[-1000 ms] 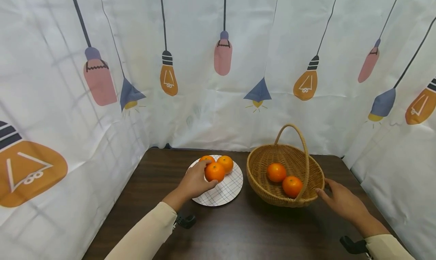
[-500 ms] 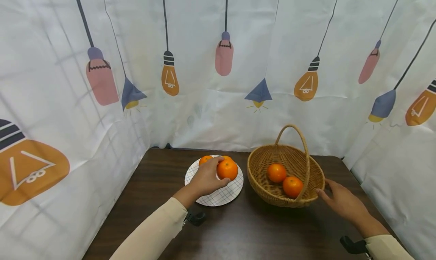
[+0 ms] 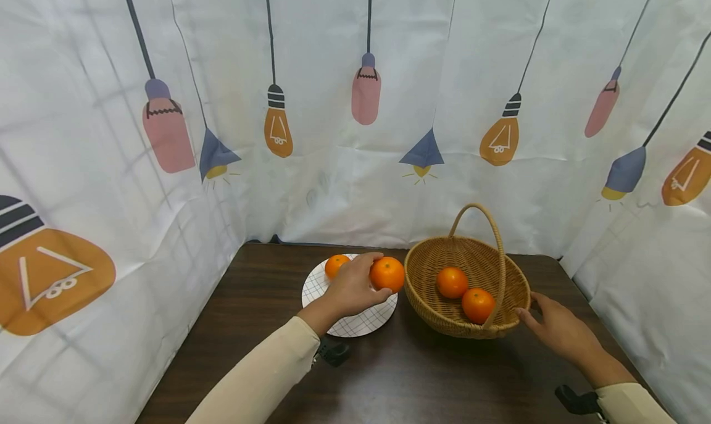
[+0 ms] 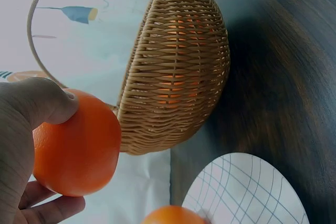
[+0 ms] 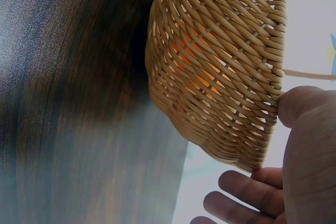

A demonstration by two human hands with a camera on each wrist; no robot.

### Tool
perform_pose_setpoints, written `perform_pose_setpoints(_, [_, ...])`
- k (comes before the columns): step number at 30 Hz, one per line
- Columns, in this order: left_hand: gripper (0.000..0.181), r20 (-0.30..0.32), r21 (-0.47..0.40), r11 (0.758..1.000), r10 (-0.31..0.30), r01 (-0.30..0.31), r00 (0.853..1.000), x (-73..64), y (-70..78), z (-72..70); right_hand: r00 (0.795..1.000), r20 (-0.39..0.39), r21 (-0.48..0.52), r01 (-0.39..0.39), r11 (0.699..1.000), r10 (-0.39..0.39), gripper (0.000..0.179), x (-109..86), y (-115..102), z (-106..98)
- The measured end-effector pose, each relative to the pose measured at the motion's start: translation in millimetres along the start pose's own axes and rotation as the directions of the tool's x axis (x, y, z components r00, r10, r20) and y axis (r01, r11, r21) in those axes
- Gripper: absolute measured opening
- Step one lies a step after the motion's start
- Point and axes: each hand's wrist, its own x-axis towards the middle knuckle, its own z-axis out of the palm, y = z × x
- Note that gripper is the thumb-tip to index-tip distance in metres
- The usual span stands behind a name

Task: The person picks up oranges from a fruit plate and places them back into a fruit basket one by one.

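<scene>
My left hand (image 3: 352, 286) holds an orange (image 3: 387, 274) between thumb and fingers, above the right part of a white checked plate (image 3: 366, 322) and just left of the wicker basket. In the left wrist view this orange (image 4: 79, 148) hangs beside the basket wall (image 4: 173, 72). Another orange (image 3: 336, 265) lies at the back of the plate; my hand covers part of the plate. Inside the basket (image 3: 428, 300) sit two oranges, one farther back (image 3: 452, 282) and one nearer (image 3: 478, 305). My right hand (image 3: 558, 328) pinches the basket's right rim, thumb on the near side (image 5: 302, 106).
The basket's tall arched handle (image 3: 491, 226) rises over its right part. Dark wooden tabletop (image 3: 411, 374) spreads in front of the plate and basket. A white curtain (image 3: 344, 195) printed with lamps closes off the back and both sides.
My left hand has carried its orange rightward across the plate, up to the basket's left side. An orange seen beside it earlier is now hidden. The right hand and basket stay put.
</scene>
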Motion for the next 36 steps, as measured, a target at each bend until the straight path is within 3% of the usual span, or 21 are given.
perform_pose_setpoints(21, [0.074, 0.023, -0.003, 1.000, 0.010, -0.010, 1.000, 19.1, 17.9, 10.9, 1.000, 0.007, 0.012, -0.002, 1.000, 0.001, 0.084, -0.3, -0.8, 0.1])
perform_pose_setpoints(31, [0.075, 0.027, 0.024, 1.000, -0.011, 0.010, 1.000, 29.8, 20.5, 22.5, 1.000, -0.005, 0.005, 0.004, 1.000, -0.004, 0.084, 1.9, 1.9, 2.1])
perform_pose_setpoints(36, [0.076, 0.030, -0.009, 1.000, -0.009, 0.009, 1.000, 34.7, 22.7, 27.0, 1.000, -0.010, 0.004, 0.006, 1.000, -0.005, 0.084, 2.1, 2.7, 3.0])
